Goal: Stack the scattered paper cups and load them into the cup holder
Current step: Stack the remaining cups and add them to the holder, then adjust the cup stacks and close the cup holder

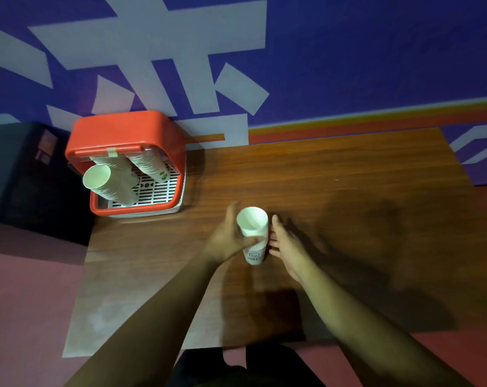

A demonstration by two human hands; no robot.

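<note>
Cups [252, 233]: short white stack at table [348, 174] centre, upright, mouth toward us. Left hand [227, 241] wraps stack, thumb across front. Right hand [285, 241] fingers spread, just right of stack; we cannot tell if touching. Holder [125, 141]: red, far left, two tilted cup columns hanging over grille. No loose cups seen elsewhere. Risks, we judge: one-hand squeeze may crush thin paper wall; poorly nested cups may slip apart on lift; carrying left, stack may knock protruding near column loose.
</note>
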